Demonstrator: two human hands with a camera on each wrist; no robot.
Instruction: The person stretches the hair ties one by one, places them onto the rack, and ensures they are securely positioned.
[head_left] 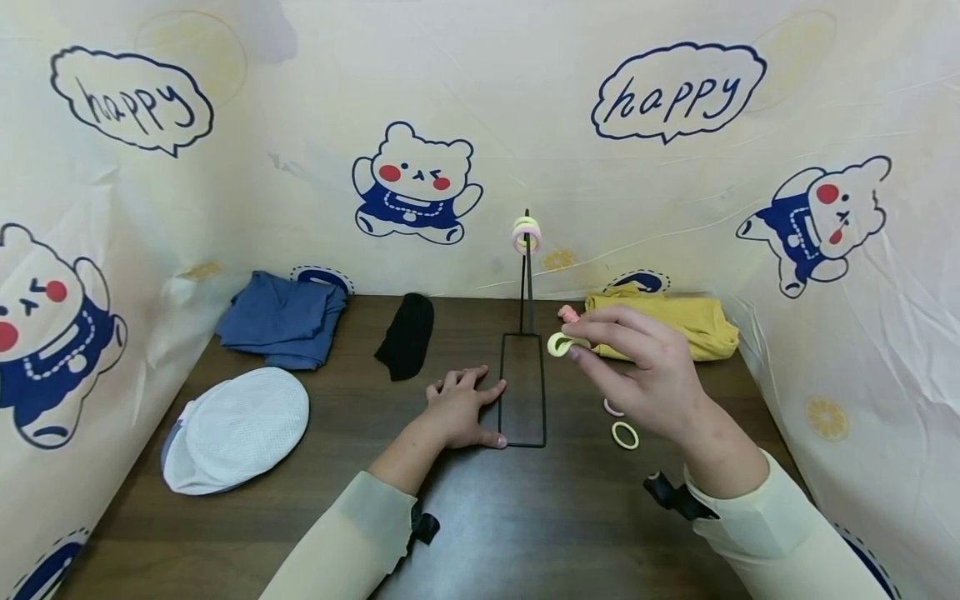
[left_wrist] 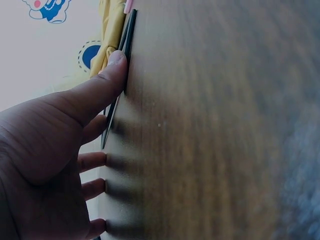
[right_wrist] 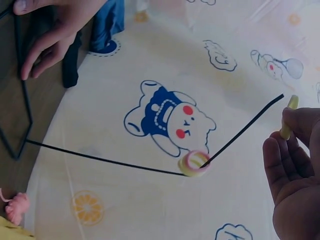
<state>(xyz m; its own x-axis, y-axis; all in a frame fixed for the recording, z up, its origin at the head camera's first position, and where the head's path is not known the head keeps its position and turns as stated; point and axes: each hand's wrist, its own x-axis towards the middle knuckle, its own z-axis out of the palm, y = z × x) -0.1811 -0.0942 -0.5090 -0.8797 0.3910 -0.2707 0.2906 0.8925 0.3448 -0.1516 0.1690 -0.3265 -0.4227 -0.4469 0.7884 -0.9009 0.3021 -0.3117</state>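
Pale yellow and bent a little out of round, a ring (right_wrist: 288, 118) is pinched between thumb and forefinger of the right hand (head_left: 645, 367), held clear of the table (head_left: 517, 508) and to the right of a black wire stand (head_left: 543, 392). We judge that what counts is how that ring lies to the stand's slanting arm (right_wrist: 232, 137): in the right wrist view the arm's upturned free end stands just beside the ring, pointing its way, though we cannot tell how much depth parts the 2. We see the ring nearly edge-on there, so its hole does not face that camera. Of the 2 hands, we find the right one nearer the free end. The left hand (head_left: 465, 408) lies low at the left side of the stand's flat base, its thumb and fingers spread, the thumb at the near corner, the forefinger by the left bar and the other fingertips on the tabletop. We note that the base's long axis runs away from the person, with the upright rising at its far end. Where upright and arm meet, we see hung rings (head_left: 517, 238), pink and yellow. Below the right hand lie 1 loose yellow ring (head_left: 637, 438) and 1 pink ring (head_left: 611, 412), and beyond them we see a folded yellow cloth (head_left: 701, 325).
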